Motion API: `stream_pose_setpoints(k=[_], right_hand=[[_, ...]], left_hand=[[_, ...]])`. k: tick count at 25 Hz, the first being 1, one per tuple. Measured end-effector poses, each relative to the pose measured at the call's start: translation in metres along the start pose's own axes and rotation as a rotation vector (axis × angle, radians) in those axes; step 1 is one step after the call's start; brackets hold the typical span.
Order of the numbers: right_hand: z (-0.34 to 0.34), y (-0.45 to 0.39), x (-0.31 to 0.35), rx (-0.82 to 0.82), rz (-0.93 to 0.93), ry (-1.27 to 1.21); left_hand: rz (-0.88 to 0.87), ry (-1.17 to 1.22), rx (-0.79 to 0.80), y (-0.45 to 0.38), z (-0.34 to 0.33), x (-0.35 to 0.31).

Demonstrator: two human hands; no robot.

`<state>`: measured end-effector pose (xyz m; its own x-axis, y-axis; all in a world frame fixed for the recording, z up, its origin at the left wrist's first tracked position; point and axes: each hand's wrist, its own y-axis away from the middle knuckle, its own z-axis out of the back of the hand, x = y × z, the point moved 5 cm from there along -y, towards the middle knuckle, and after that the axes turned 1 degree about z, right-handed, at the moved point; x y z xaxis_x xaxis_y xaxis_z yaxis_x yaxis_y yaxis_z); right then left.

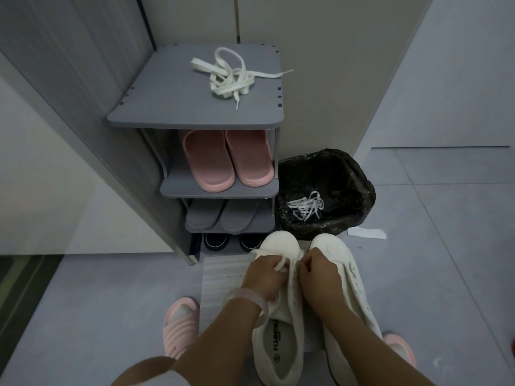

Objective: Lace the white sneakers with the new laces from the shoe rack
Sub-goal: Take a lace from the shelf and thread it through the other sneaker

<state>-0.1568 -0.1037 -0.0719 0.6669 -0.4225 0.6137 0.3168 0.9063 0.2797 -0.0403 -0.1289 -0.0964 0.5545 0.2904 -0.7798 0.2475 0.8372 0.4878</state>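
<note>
Far left at 7 o'clock, my foot in a ribbed pink slipper point(180, 327) on the grey floor tile. Just right of it, a white ribbed foam sheet point(223, 271) lying flat under the sneakers' left side.

At 11 to 12 o'clock, grey plastic shoe rack point(192, 112) with several tiers. On its top shelf, a loose tangle of flat white new laces point(231, 76), one end trailing over the right edge. Next tier down: pair of pink rubber slides point(225, 160). Below that: pair of grey slippers point(220, 215). Bottom tier: dark shoes with white trim point(231, 240), mostly hidden.

My left hand point(263, 277), clear bangle point(248, 299) on the wrist, fingers curled and pinching a flat white lace end point(281, 264) over the toe end of the eyelet rows on the left white canvas sneaker point(278, 338). That sneaker sits at 6 o'clock, toe pointing to the rack, insole print showing.

My right hand point(319, 271), fingers curled, pinching at the same sneaker's lace area; what it holds is too hidden to tell exactly.

Right white sneaker point(351, 291) touching the left one, at 5 o'clock, eyelets showing bare.

At 1 o'clock, bin with black plastic liner point(342, 168) just beside the rack, a bundle of thin white laces point(306, 207) inside. A white paper strip point(366, 233) lies on the floor right of the bin. My other pink slipper point(401, 349) is at 4 o'clock.
</note>
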Motion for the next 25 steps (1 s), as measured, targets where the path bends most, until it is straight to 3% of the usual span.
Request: stream_pose_setpoints(k=[3,10,15,22,25], right_hand=[[-0.001,-0.003,0.001,0.018,0.052,0.058],[0.005,0.005,-0.001,0.164,0.157,-0.072],[0.003,0.043,-0.002,0.261,0.242,0.028],[-0.026,0.075,0.002,0.325,0.080,-0.066],[-0.021,0.071,0.002,0.341,0.098,0.019]], left_hand=[[-0.040,-0.118,-0.010,-0.001,-0.001,-0.005],[-0.052,-0.211,-0.006,0.003,0.004,-0.012],[-0.060,-0.385,-0.009,0.030,-0.004,-0.009],[-0.092,-0.406,-0.006,0.040,-0.004,-0.005],[-0.117,-0.326,0.004,0.040,-0.004,-0.001]])
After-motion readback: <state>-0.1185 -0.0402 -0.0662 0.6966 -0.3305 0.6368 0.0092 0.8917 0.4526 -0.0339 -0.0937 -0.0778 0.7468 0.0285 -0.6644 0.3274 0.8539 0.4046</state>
